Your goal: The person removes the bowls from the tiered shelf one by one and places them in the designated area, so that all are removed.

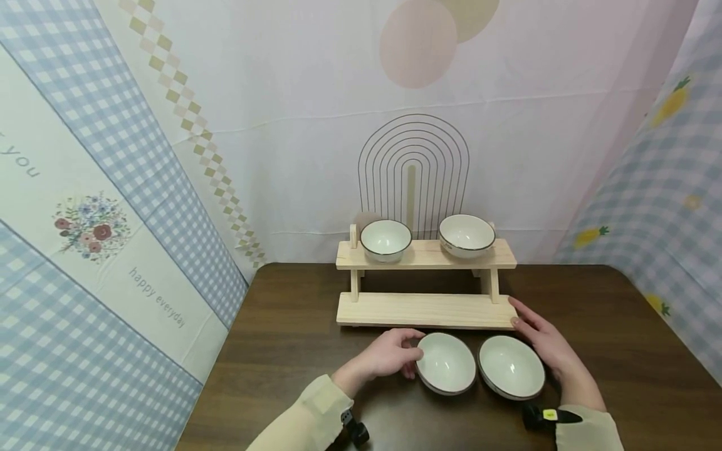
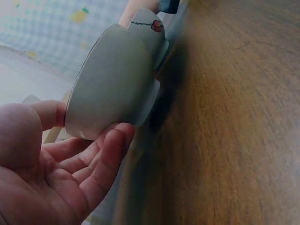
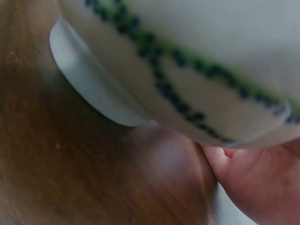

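Your right wrist view, unlike the head view, shows a green vine (image 3: 154,51) on the near right bowl (image 1: 512,368), one of four white bowls (image 1: 386,238), two near and two far atop one rack (image 1: 425,309); your left hand (image 1: 390,354) pinches the near left bowl (image 1: 447,363), your spread right hand (image 1: 548,342) touches the rack.

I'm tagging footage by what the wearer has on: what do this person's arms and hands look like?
Both arms have cream sleeves. The left hand and right hand are ungloved. There is a black left-wrist device and a black right-wrist device, the latter beside a yellow-green patch.
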`<state>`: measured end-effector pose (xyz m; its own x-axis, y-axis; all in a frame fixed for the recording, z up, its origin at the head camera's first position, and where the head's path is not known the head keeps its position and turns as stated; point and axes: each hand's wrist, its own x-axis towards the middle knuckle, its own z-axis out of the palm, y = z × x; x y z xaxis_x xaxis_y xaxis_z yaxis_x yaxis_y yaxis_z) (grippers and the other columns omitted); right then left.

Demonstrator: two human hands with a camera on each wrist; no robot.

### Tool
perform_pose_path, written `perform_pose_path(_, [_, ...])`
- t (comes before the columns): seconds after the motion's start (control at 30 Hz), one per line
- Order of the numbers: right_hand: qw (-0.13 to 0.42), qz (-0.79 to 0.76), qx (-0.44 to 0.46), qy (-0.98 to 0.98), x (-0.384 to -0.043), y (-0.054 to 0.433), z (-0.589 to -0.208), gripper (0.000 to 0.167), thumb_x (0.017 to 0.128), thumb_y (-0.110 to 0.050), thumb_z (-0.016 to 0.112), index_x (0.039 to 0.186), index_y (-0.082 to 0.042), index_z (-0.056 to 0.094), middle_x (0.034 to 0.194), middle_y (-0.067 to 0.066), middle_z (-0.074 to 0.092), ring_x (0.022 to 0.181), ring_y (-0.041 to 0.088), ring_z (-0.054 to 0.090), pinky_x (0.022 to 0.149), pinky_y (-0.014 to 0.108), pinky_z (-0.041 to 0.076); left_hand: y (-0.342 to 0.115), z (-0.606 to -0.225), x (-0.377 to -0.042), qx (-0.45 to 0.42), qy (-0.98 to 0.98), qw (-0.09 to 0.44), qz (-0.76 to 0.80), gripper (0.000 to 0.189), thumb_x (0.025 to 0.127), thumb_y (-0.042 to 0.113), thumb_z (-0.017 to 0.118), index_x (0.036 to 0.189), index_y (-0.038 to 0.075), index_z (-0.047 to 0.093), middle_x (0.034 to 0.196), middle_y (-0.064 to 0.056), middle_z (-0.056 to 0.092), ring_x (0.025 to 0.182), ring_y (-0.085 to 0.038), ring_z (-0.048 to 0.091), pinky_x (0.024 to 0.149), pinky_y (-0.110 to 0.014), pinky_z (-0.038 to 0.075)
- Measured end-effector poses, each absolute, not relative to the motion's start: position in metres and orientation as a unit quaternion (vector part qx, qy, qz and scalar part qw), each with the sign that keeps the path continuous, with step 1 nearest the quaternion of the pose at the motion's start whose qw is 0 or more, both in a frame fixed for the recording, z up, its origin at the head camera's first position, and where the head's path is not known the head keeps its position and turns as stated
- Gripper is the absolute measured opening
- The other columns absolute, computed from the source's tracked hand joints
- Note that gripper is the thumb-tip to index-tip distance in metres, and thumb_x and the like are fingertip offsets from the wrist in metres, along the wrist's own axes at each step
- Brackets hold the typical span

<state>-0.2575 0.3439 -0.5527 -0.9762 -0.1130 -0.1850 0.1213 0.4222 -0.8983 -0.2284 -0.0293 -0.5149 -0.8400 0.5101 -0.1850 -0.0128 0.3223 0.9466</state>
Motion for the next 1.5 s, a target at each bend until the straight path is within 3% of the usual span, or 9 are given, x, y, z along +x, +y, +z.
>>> perform_pose_path(0.5, [0.096,-0.536,0.014,0.838,-0.236,0.334,-0.553,0.078,0.112,-0.053,0.049,0.172,-0.015,0.018,0.17,0.035,0.019,0.15,0.056,0.027,0.115,0.076,0.026,-0.041,-0.514,-0.216,0.179,0.777,0.25,0.55,0.047,0.097,0.007,0.067,0.143,-0.001,0.063,0.073,-0.006,0.071,0.058,-0.017,0.067,0.06,-0.041,0.064])
perform_pose_path(1.0, [0.097,-0.537,0.013,0.838,-0.238,0.333,-0.554,0.077,0.112,-0.052,0.049,0.172,-0.016,0.018,0.169,0.036,0.02,0.15,0.056,0.027,0.115,0.076,0.026,-0.039,-0.517,-0.218,0.176,0.771,0.253,0.557,0.047,0.097,0.007,0.067,0.143,-0.001,0.062,0.073,-0.007,0.072,0.059,-0.018,0.068,0.058,-0.035,0.063])
perform_pose_path(1.5, [0.099,-0.532,0.011,0.841,-0.238,0.334,-0.554,0.076,0.113,-0.051,0.048,0.172,-0.015,0.017,0.169,0.036,0.019,0.149,0.057,0.029,0.115,0.076,0.026,-0.037,-0.517,-0.219,0.174,0.773,0.252,0.555,0.047,0.098,0.008,0.068,0.144,-0.001,0.062,0.075,-0.007,0.072,0.059,-0.019,0.068,0.06,-0.038,0.064])
